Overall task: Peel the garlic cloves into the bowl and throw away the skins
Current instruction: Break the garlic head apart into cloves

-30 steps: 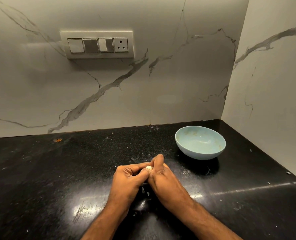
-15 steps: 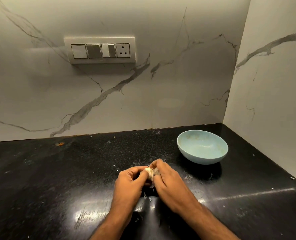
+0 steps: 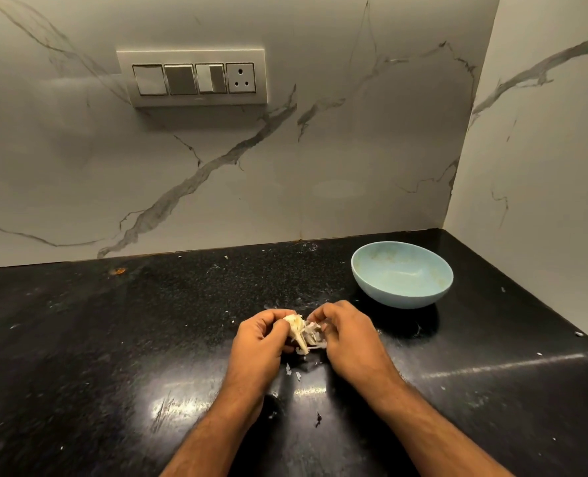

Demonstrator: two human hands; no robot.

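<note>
My left hand (image 3: 258, 342) grips a pale garlic clove (image 3: 295, 328) just above the black counter (image 3: 96, 339). My right hand (image 3: 347, 335) pinches the papery white skin (image 3: 312, 333) that hangs loose from the clove's right side. The two hands are a little apart, with the clove and its skin between them. A light blue bowl (image 3: 371, 280) stands on the counter behind and to the right of my right hand; no clove is visible in it. Small skin flakes (image 3: 292, 371) lie on the counter under the hands.
Marble walls close the counter at the back and on the right, meeting in a corner behind the bowl. A switch panel with a socket (image 3: 192, 79) is on the back wall. A small orange scrap (image 3: 119, 270) lies by the back edge.
My hands have drawn apart from a tight clasp. The skin now hangs torn open between them, and more of the clove shows.
</note>
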